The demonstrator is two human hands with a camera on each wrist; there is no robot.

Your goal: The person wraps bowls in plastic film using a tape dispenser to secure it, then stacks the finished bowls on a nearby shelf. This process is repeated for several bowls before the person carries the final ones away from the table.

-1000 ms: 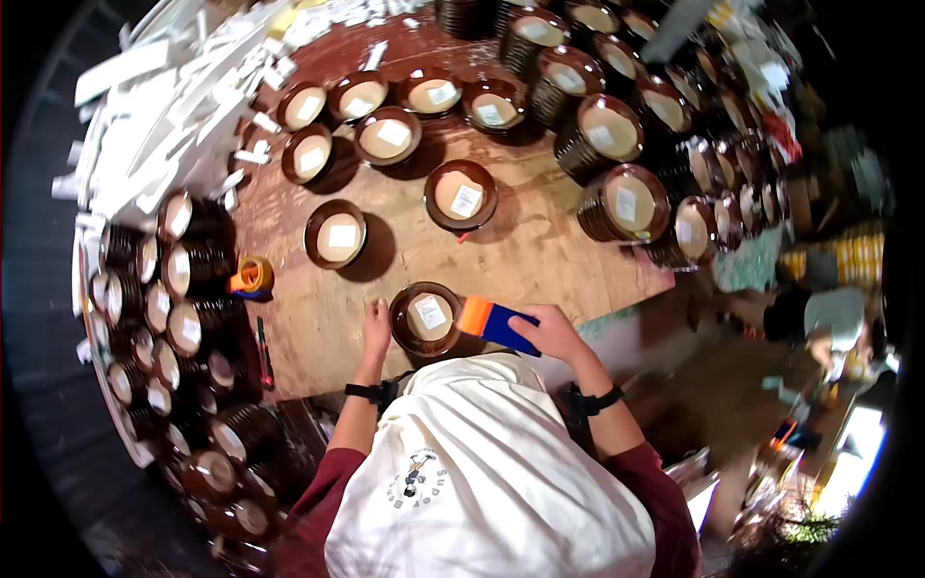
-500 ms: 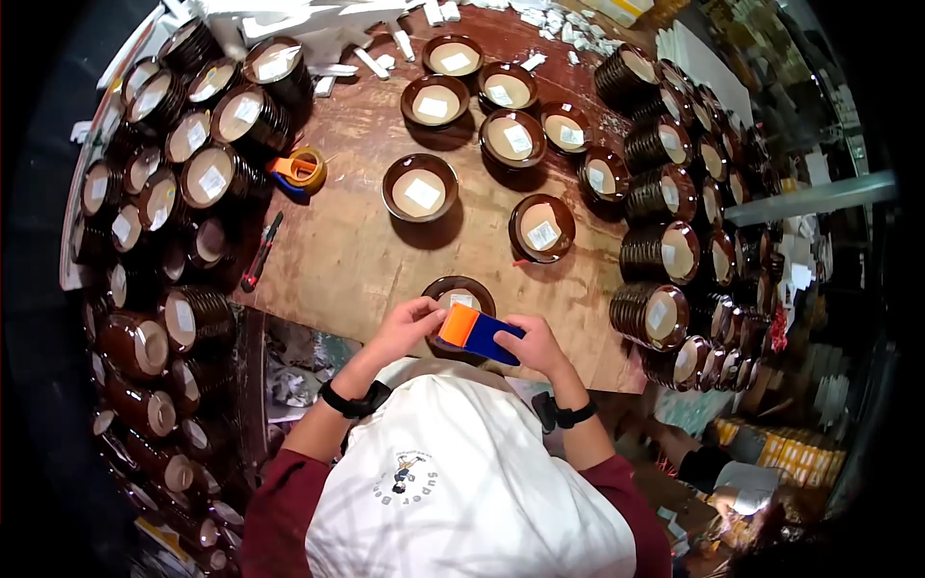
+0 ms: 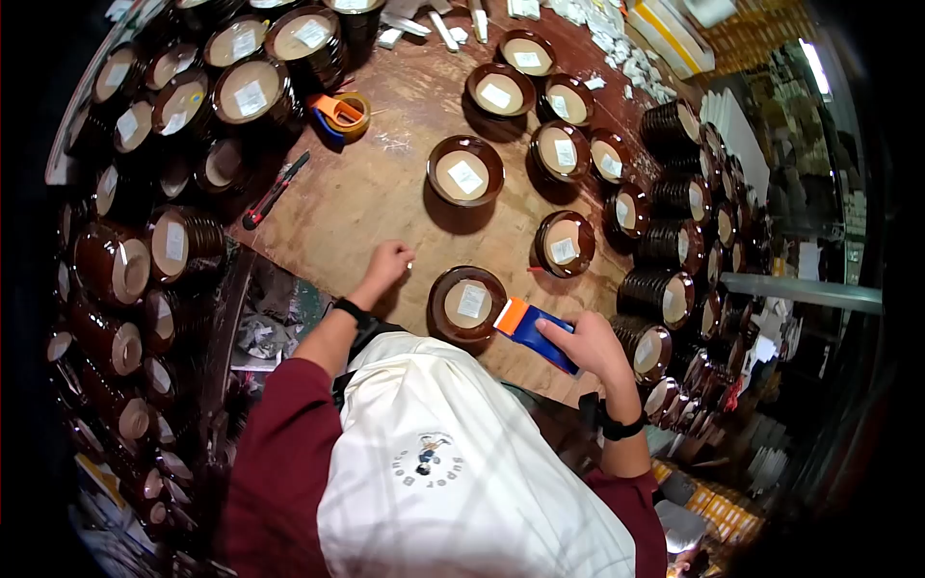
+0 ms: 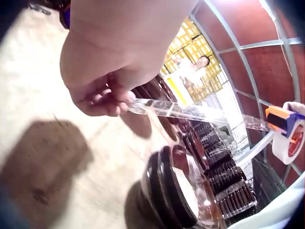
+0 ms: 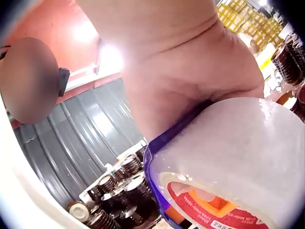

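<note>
My left hand (image 3: 388,265) pinches the end of a clear packing tape strip (image 4: 167,109), which stretches taut across to the dispenser in the left wrist view. In my right hand (image 3: 595,347) is the blue and orange tape dispenser (image 3: 544,337), gripped by its body, with a big tape roll (image 5: 233,148) showing in the right wrist view. Between the hands, near the table's front edge, stands a short stack of brown glazed bowls (image 3: 445,320). Its tan centre bears a white paper label (image 3: 471,301). The strip passes above this stack.
Other labelled bowls (image 3: 465,171) stand farther back on the wooden table (image 3: 337,207). Tall bowl stacks crowd both sides. A second tape dispenser (image 3: 342,116) and a red and black utility knife (image 3: 277,190) lie at left. White foam scraps (image 3: 617,48) lie at the back.
Half a second ago my left hand was at the dispenser's orange end. Since then the hands have parted, left hand leftward and dispenser rightward, with tape drawn out between. The head view has turned.
</note>
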